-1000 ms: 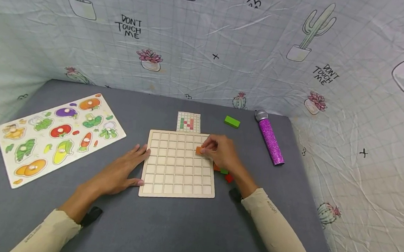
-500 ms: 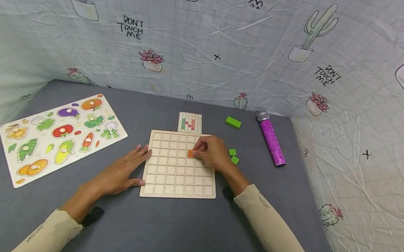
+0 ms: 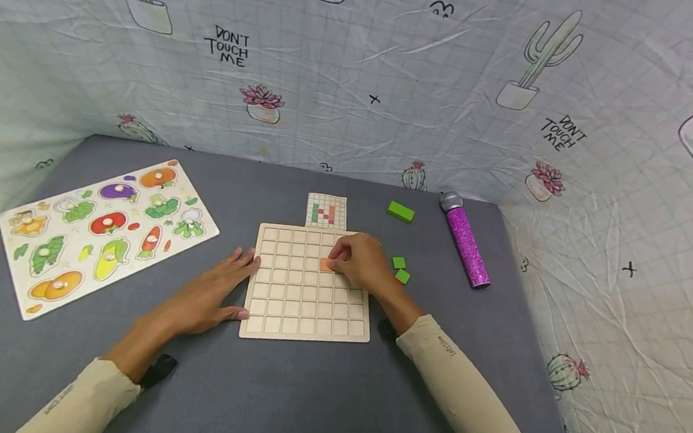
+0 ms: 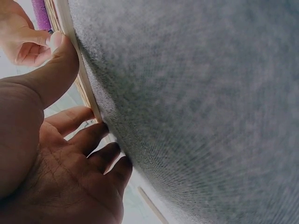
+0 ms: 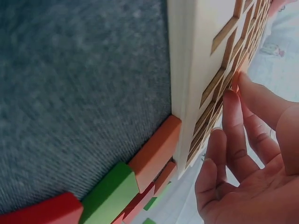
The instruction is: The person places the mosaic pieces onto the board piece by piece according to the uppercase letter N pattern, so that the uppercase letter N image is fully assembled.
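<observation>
A pale wooden grid board lies on the grey table. My right hand is over its right half and pinches a small square orange tile between thumb and forefinger, down at one of the cells. In the right wrist view the tile touches the grid, partly hidden by the fingertips. My left hand rests at the board's left edge with fingers spread, thumb and fingertips touching the rim. Past the board's far edge lies a card printed with a green and red grid pattern.
Loose tiles lie right of the board, among them a green tile, a red one and an orange one. Farther back are a green block and a purple glittery microphone. A vegetable puzzle board is at the left.
My right hand has moved left across the board with the orange tile and lowered it to a cell. Green tiles behind the hand have come into view. The left hand stays put.
</observation>
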`<state>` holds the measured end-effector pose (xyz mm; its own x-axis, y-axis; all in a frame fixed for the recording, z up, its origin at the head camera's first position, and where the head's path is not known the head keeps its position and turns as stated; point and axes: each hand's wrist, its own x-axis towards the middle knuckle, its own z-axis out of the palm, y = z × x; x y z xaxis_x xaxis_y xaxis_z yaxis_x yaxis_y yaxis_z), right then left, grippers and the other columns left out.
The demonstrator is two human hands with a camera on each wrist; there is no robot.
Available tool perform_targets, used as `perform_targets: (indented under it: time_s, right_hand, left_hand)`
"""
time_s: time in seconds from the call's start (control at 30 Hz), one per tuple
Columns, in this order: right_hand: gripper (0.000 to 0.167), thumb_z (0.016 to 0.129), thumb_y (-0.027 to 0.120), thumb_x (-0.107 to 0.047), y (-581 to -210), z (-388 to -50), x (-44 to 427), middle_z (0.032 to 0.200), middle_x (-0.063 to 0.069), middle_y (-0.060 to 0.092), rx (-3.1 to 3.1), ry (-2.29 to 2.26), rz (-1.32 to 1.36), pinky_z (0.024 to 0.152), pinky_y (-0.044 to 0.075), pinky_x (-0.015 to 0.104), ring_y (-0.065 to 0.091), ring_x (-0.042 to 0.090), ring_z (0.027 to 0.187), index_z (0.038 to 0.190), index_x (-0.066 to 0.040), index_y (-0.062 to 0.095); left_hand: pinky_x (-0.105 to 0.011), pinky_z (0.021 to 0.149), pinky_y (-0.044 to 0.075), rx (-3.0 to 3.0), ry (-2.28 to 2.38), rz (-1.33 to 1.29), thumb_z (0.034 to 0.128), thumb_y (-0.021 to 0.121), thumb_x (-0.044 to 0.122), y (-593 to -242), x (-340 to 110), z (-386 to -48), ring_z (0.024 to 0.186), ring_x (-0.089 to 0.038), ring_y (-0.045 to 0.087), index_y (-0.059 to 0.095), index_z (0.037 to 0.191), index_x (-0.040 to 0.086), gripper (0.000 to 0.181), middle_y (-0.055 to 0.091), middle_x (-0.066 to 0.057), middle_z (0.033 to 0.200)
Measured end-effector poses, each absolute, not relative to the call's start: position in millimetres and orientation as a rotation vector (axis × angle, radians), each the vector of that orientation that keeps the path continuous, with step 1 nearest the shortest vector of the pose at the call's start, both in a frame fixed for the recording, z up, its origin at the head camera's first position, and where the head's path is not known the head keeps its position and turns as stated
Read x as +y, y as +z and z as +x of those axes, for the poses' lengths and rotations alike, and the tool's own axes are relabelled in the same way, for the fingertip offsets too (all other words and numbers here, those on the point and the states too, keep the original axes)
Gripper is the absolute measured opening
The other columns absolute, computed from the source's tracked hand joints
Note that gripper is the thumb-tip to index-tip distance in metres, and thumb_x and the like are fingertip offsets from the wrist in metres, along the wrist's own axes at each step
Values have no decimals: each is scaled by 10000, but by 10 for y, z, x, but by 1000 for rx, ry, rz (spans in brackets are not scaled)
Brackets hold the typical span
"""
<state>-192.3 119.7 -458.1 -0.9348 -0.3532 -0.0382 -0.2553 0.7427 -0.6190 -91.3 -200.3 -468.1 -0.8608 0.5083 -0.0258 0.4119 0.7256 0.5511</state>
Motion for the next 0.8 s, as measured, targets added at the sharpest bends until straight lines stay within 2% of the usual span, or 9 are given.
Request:
perform_targets:
  time_s: [0.23, 0.5, 0.7, 0.8]
  right_hand:
    - [79, 890, 881, -187, -4599, -1924, 1207, 737, -71, 712, 2783, -989, -496, 654, 483, 313, 617, 123, 687, 847, -203, 815]
    - [35, 915, 859, -171, -4567, -1913, 1332, 840, -16, 748, 2745, -1076, -485, 696, 513, 312, 633, 146, 747, 941, -169, 836]
    - [77, 919, 846, -118, -4547, -1947, 1506, 896, 8, 773, 2753, -1110, -427, 716, 505, 297, 635, 170, 798, 990, -145, 838]
    - [88, 925, 836, -98, -4552, -1966, 1611, 919, 25, 784, 2757, -1132, -422, 754, 545, 307, 679, 176, 836, 1008, -127, 834]
  left_hand:
    - [-689, 1247, 252, 2752, 805, 745, 918, 832, 307, -4677, -1999, -914, 1614, -516, 200, 320, 1656, 1, 949, 247, -245, 1746]
    - [-687, 1248, 251, 2756, 810, 743, 910, 841, 293, -4686, -2000, -908, 1613, -517, 203, 328, 1653, -1, 950, 253, -250, 1742]
    - [-687, 1248, 248, 2748, 819, 740, 912, 838, 315, -4683, -2003, -916, 1618, -511, 195, 322, 1659, 10, 958, 248, -246, 1745]
    - [-686, 1251, 243, 2744, 825, 738, 911, 838, 312, -4678, -2003, -918, 1620, -509, 188, 320, 1660, 13, 958, 242, -244, 1748]
